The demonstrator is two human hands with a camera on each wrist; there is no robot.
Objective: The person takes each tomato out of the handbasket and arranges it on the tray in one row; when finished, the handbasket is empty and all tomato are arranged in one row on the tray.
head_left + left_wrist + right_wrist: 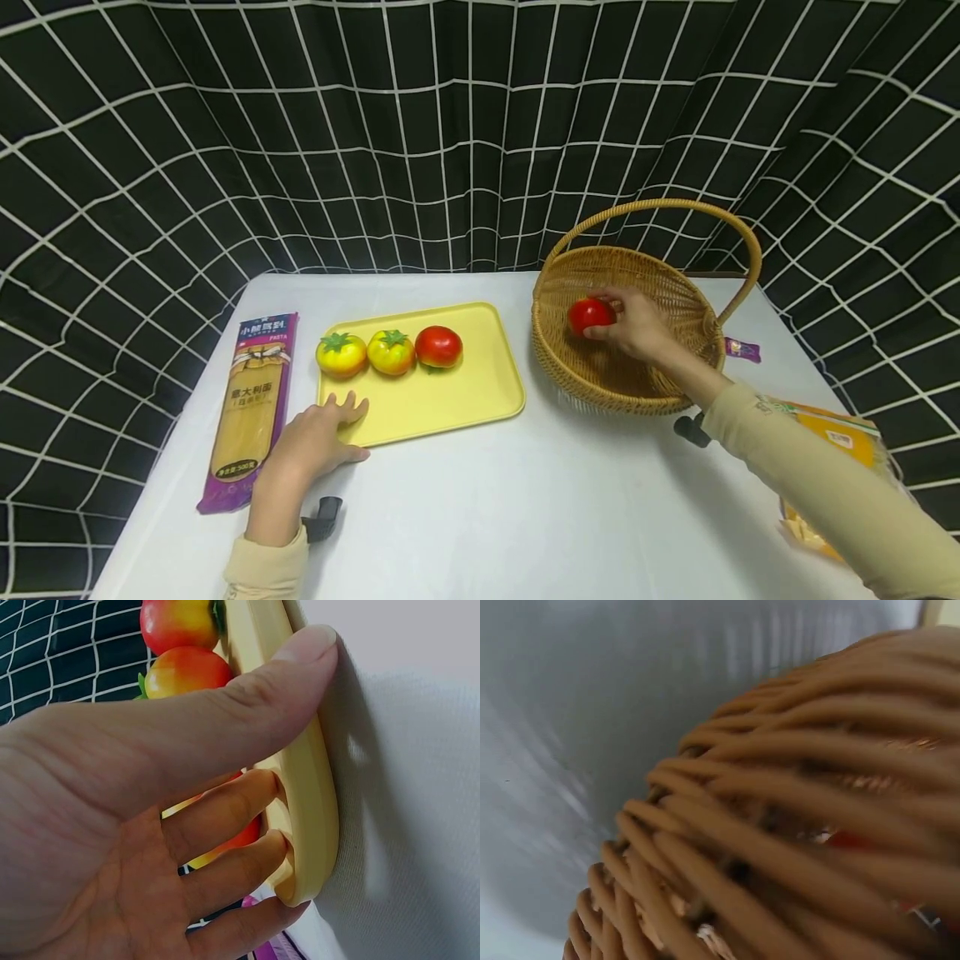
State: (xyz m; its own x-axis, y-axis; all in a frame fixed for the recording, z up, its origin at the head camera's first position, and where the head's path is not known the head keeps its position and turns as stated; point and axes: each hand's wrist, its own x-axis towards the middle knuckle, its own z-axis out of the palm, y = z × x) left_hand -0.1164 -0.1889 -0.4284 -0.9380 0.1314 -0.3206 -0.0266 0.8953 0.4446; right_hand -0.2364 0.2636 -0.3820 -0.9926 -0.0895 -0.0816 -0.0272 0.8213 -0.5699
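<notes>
In the head view my right hand [636,323] reaches inside a wicker basket [622,402] and holds a red tomato [587,317] between thumb and fingers. The basket's weave fills much of the right wrist view and hides that hand. My left hand [318,435] is at the near left corner of a yellow tray [450,404]. In the left wrist view its thumb [300,664] lies over the rim to the outer side, with bent fingers against the inner side. Two yellow-and-red tomatoes with green tops [342,356] and a red tomato [438,347] line the tray's far part.
Left of the tray lies a purple pasta packet [247,408]. An orange-yellow bag [832,433] sits partly under my right forearm, and a small purple packet [742,349] lies right of the basket. The basket's handle [675,203] arches high. A black gridded curtain [450,133] hangs behind the white table [510,517].
</notes>
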